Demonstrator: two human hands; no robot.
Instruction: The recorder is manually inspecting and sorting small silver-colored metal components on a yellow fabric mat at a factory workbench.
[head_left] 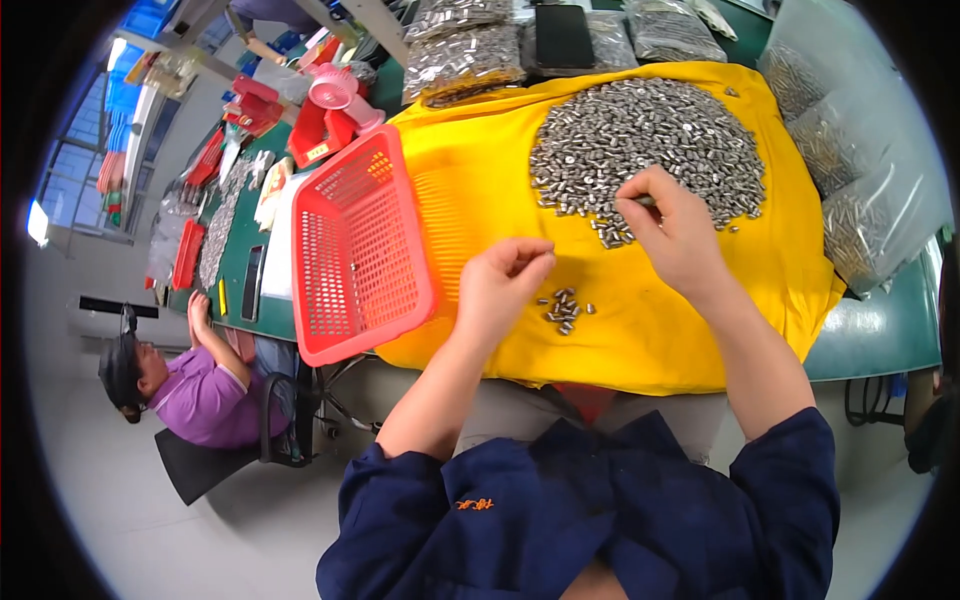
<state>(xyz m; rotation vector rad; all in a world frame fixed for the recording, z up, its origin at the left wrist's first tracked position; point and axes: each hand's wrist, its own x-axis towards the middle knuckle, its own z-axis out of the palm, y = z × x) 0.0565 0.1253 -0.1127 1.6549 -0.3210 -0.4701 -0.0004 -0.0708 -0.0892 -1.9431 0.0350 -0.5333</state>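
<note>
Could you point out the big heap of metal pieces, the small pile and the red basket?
Big heap (650,135): head view, on pieces near its middle.
Small pile (566,310): head view, on pieces near its middle.
Red basket (413,230): head view, on its right-hand rim.

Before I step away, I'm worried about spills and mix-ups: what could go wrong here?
The small pile lies near the big pile on one cloth, with no divider, so parts might mix.
The right hand pinches a metal part, which could slip.
The basket seems to reach past the table edge; a bump might tip it.
</note>
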